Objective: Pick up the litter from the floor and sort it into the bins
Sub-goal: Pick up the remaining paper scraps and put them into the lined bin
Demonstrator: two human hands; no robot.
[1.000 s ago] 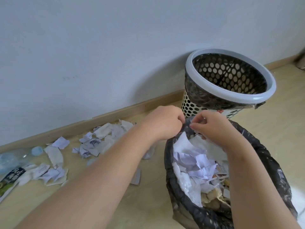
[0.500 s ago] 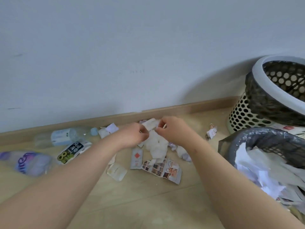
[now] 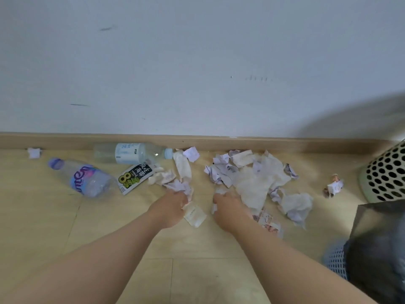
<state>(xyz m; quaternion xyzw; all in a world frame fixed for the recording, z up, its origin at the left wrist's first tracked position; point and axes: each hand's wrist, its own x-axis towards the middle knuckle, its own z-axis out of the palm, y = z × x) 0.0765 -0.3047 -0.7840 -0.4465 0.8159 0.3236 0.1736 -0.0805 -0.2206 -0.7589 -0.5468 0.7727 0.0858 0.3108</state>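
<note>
Both your hands are down on the floor at the near edge of the litter. Your left hand has its fingers curled into crumpled white paper, though whether they have closed on it you can't tell from here. Your right hand lies flat-ish over a scrap, fingers hidden, so its grip is unclear too.

Largest first: far to the right of your right hand sits the bin lined with a black bag, right at the frame edge, and beyond it the perforated pale bin against the skirting. Just right of your right hand spreads the big heap of paper and tissue, touching your knuckles. Well left of your left hand lies the purple-labelled plastic bottle on its side, and behind it, along the wall, a clear bottle with a pale blue cap. Between bottle and left hand, a black snack wrapper. Between your two hands, touching the left, a small flat sachet. Under your right wrist, a printed leaflet. Off alone to the right, a small crumpled wrapper.
</note>
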